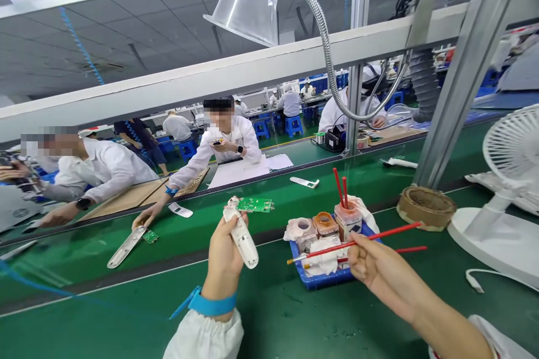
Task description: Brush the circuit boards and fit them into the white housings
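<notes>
Left hand (pixel 227 241): grip closed on a white plastic housing (pixel 243 241), held above the green desk (pixel 269 314); a green circuit board (pixel 255 205) extends from the housing's upper end. Right hand (pixel 366 258): grip closed on a red-handled paintbrush (pixel 328 250), bristles directed toward the housing. Beneath the brush, a blue tray (pixel 324 280) contains small jars (pixel 326 224) and white tissue (pixel 323 258). Right of the tray: a tape roll (pixel 426 207), then a white fan (pixel 501 202). Beyond, a co-worker's hand (pixel 145 216) touches a second housing (pixel 125 248).
</notes>
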Motion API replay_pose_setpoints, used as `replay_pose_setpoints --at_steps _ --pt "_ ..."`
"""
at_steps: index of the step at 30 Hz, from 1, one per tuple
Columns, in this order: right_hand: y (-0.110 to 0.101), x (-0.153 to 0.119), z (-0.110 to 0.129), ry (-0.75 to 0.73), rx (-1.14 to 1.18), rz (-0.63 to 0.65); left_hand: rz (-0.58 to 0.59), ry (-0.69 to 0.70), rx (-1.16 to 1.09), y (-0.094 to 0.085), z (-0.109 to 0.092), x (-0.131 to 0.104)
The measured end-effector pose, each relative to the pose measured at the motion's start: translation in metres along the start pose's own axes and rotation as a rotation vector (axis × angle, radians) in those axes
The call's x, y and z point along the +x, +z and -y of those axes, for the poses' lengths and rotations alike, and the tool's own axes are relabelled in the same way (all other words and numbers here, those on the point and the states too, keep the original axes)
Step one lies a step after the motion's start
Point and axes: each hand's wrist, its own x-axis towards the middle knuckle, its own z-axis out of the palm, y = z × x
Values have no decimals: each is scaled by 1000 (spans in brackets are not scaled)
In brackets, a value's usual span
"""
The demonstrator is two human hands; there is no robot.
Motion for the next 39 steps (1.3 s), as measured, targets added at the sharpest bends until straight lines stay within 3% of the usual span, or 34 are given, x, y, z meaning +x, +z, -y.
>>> replay_pose_setpoints --at_steps 3,6,12,23,27,34,37,39 --pt "0 12 -5 89 56 -88 56 -48 -50 22 8 -4" --pt "-5 20 -2 116 67 -150 106 -100 -68 31 11 -12" --pt "-18 20 14 126 40 -221 190 -118 -55 32 7 -26" --pt "-37 -7 32 267 116 -151 366 -72 93 30 -7 -47" --pt "-28 -8 29 310 17 46 470 -49 183 34 -2 -54" --pt "33 -10 34 264 -223 565 651 -17 402 31 11 -65" --pt "42 -8 32 273 -303 763 671 83 590 24 9 -66" --pt "42 -4 28 287 -282 801 673 193 699 19 5 -65"
